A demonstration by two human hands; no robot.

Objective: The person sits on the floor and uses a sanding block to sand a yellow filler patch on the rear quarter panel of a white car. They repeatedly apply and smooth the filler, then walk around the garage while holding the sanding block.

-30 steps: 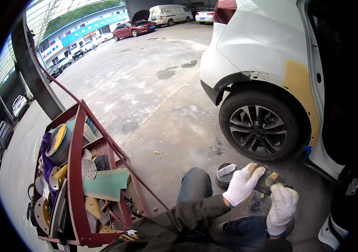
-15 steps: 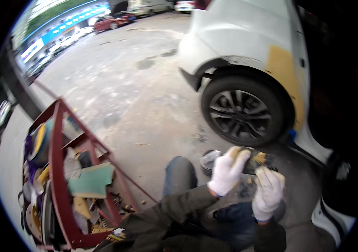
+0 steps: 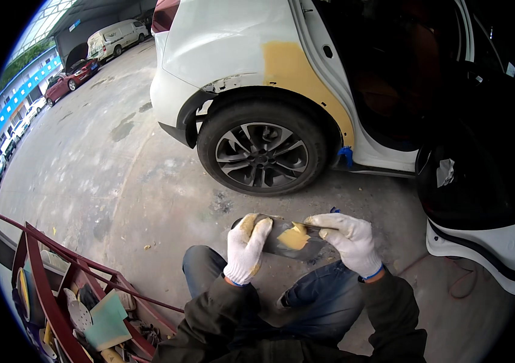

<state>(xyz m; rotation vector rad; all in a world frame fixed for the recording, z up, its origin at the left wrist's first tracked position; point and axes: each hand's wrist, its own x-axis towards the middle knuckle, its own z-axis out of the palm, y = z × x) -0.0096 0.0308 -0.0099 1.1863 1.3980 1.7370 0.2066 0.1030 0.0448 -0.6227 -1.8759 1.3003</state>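
the grey floor bears a car wheel and a thin red cord.

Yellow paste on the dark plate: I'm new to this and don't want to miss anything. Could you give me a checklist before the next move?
1. Left grip secure on the flat, dark plate: ok, closed on its left side.
2. Right grip holding the thin, dark, flat tool: ok, held between thumb and fingers.
3. Soft-looking yellow paste on the plate: ok, a patch lies there.
4. Paste evenly mixed: cannot tell.
5. White knitted left glove clean: not ok, yellow smears on its fingers.
6. Broad yellow patch on the white car unobstructed: ok, no hand or tool before it.
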